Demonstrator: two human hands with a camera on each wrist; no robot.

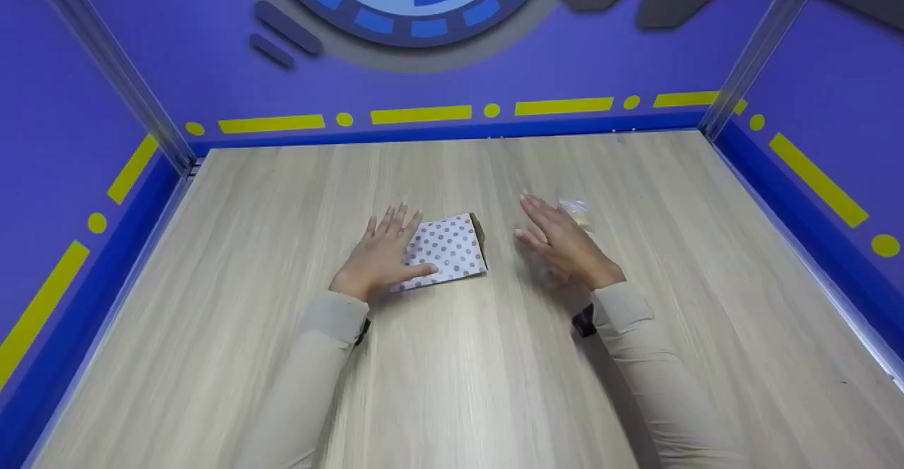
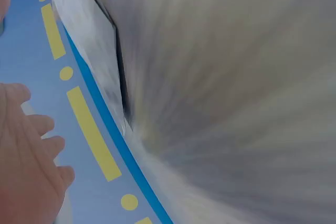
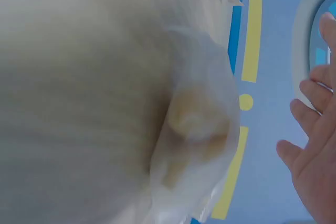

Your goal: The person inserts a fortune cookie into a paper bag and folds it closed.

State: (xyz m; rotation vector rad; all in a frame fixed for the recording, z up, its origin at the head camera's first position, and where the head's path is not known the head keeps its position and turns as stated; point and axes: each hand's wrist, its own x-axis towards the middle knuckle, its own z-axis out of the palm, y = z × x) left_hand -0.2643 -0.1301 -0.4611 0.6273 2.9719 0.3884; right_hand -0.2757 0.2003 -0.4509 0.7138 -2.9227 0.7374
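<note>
A white paper bag with grey dots point(image 1: 448, 246) lies on the wooden table, its brown-lined mouth facing right. Over its left part my left hand point(image 1: 378, 257) is spread, fingers straight and thumb reaching across the dotted side. To the right of the bag is my right hand point(image 1: 568, 246), fingers extended and holding nothing. Past that hand's far side shows a small clear plastic bag point(image 1: 575, 210), partly hidden by the hand. In the right wrist view the clear bag has blurred beige pieces point(image 3: 197, 116) inside.
The wooden table top point(image 1: 452, 356) stretches out around both hands. Blue wall panels point(image 1: 176, 45) with yellow marks enclose it at the back and sides. Metal posts point(image 1: 763, 49) stand at the two back corners.
</note>
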